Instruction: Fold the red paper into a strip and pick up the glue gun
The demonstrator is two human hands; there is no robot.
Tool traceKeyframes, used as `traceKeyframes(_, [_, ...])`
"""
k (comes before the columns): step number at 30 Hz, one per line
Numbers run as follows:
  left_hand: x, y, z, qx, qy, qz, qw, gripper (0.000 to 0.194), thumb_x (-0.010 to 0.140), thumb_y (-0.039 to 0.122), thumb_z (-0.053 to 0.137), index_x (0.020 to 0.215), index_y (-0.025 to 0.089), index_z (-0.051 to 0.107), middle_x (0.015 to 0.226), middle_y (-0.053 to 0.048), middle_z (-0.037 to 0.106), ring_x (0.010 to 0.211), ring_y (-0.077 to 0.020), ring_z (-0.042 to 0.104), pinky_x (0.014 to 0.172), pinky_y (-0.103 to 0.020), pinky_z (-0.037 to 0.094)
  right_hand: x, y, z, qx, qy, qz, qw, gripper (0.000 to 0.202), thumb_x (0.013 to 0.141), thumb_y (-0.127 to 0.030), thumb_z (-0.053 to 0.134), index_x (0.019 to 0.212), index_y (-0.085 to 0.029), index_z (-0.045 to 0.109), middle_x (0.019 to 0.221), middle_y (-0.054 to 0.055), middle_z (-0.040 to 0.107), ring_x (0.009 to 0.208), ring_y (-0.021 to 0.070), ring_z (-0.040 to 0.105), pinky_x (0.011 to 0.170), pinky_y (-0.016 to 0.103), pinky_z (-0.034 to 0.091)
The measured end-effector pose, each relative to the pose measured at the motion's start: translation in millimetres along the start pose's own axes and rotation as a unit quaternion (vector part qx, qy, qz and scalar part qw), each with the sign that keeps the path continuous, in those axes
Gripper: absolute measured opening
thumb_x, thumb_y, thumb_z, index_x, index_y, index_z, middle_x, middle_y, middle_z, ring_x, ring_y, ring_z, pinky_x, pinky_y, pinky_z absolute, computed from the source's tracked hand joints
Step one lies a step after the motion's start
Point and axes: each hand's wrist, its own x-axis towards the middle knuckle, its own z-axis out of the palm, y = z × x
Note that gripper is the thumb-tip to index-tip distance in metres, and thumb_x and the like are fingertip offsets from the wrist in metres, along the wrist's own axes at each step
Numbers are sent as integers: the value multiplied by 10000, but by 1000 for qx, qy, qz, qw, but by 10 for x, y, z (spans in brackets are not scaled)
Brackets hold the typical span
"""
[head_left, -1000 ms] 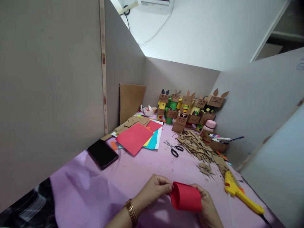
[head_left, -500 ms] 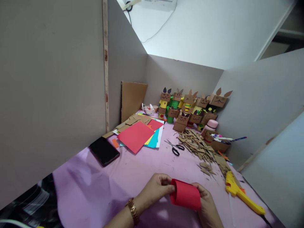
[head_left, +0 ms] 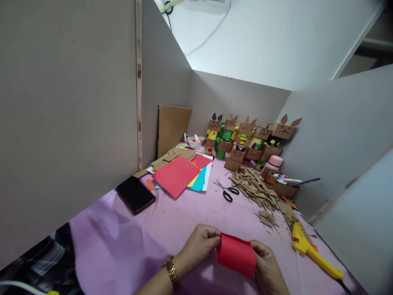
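Observation:
Both of my hands hold a strip of red paper (head_left: 236,255) curled into a tube, low over the purple table cover (head_left: 159,233). My left hand (head_left: 201,243), with a gold watch on its wrist, pinches the tube's left end. On the right end sits my right hand (head_left: 267,268), its fingers wrapped round the paper from behind. The tube's inside and its seam are hidden.
A yellow glue gun (head_left: 310,250) lies just right of my hands. Farther back are black scissors (head_left: 226,191), a heap of cardboard scraps (head_left: 256,189), a stack of coloured paper (head_left: 181,174), a black phone (head_left: 135,194) and several cardboard animal figures (head_left: 245,137). Grey partition walls (head_left: 67,106) close in the sides.
The paper tube and both hands have shifted slightly left and lower in view. My grip on it looks the same. The view has drifted a little.

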Motion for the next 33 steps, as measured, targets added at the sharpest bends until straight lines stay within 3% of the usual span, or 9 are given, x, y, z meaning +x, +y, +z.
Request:
traceKeyframes(4, [-31, 23, 3, 0, -2, 18, 1000, 148, 653, 254, 611, 585, 132, 658, 532, 25, 544, 522, -106, 431, 536, -218, 333, -21, -38, 47, -6, 4, -10, 1000, 135, 519, -169, 803, 622, -194, 720, 571, -6, 689, 523, 131, 585, 523, 209, 464])
traceKeyframes(11, [-56, 103, -25, -25, -32, 45, 998, 449, 724, 549, 585, 585, 124, 617, 543, 5, 510, 561, -125, 437, 582, -236, 353, -29, -71, 93, 14, -23, -11, 1000, 264, 489, -99, 784, 731, -198, 744, 619, 24, 706, 606, 198, 634, 568, 277, 508])
traceKeyframes(17, [-38, 62, -14, -57, -40, 44, 997, 463, 728, 579, 580, 552, 154, 525, 548, 25, 471, 537, -104, 410, 577, -226, 355, -28, -78, 77, 3, -32, -26, 999, 239, 519, -114, 781, 732, -216, 744, 670, 27, 726, 655, 201, 645, 612, 281, 513])
traceKeyframes(22, [-53, 84, -12, -59, -32, 48, 997, 474, 723, 589, 581, 587, 135, 585, 562, 7, 519, 548, -113, 448, 591, -235, 371, -25, -84, 95, 3, -28, -25, 999, 248, 512, -131, 787, 743, -211, 745, 696, 40, 735, 680, 219, 649, 618, 295, 517])
traceKeyframes(27, [-57, 81, -18, -50, 9, 49, 997, 417, 665, 521, 682, 736, 110, 666, 628, -12, 582, 582, -119, 481, 608, -237, 380, -50, -116, 156, -6, -25, -17, 1000, 239, 520, -147, 789, 748, -204, 748, 710, 48, 738, 679, 227, 656, 625, 308, 521])
traceKeyframes(33, [-32, 47, -30, -52, 9, 49, 997, 379, 724, 485, 627, 606, 125, 636, 566, 10, 551, 559, -111, 458, 592, -232, 366, -65, -134, 162, -26, -43, -15, 999, 231, 556, -180, 775, 784, -206, 750, 763, 52, 744, 752, 248, 659, 644, 320, 526])
